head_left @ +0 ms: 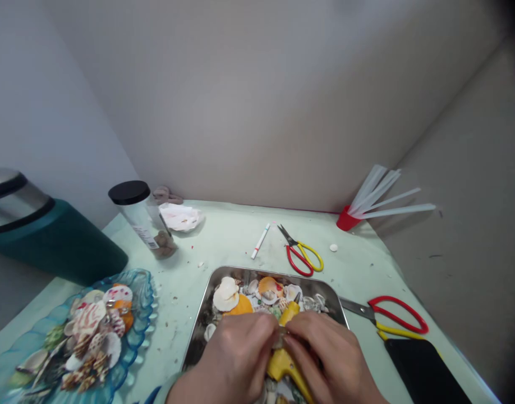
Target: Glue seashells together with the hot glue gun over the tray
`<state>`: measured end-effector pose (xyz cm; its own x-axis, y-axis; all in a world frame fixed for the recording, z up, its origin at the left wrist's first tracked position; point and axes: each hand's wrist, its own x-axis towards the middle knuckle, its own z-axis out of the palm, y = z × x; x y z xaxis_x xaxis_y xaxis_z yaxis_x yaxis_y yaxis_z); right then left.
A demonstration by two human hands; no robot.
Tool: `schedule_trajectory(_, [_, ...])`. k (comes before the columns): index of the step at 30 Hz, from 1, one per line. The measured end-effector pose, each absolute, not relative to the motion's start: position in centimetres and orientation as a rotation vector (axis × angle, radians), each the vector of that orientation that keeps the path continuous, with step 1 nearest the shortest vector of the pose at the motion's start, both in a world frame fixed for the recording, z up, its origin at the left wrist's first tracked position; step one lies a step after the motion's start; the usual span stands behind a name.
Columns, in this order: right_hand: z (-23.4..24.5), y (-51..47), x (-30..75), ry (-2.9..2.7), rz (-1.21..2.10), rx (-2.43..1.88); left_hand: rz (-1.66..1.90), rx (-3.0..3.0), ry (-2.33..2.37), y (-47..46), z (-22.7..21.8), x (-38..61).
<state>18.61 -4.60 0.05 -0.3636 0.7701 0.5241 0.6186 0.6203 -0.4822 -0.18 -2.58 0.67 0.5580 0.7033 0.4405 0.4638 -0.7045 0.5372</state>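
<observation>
My left hand (pixel 236 353) and my right hand (pixel 329 353) meet over a metal tray (pixel 194 353) of seashells. Both are closed, fingertips pinching in toward each other around a small brownish-grey piece (pixel 281 338), mostly hidden by the fingers. Directly beneath them a yellow glue gun (pixel 278 365) lies across the shells, nozzle pointing away; my right fingers cover part of it. Around the hands in the tray are a white scallop shell (pixel 226 294), an orange shell (pixel 239 306) and several smaller shells.
At left stand a blue glass dish (pixel 133 336) of shells, a green bottle (pixel 72 247) and a black-lidded jar (pixel 146 219). Beyond the tray lie a marker (pixel 261 241) and scissors (pixel 303 255). Rightward are larger scissors (pixel 398 314), a black phone (pixel 426 370) and a red cup (pixel 348 219) of glue sticks.
</observation>
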Motion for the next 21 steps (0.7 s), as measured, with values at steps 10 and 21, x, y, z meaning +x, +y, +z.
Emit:
schedule_trajectory(10, [0.06, -4.88, 18.56, -2.097, 0.251, -1.145, 0.845, 2.593, 0.908, -2.78, 0.65, -0.37])
schedule_trajectory(21, [0.07, -5.19, 18.45, -2.097, 0.102, -1.199, 0.955, 2.594, 1.028, -2.93, 1.06, -0.1])
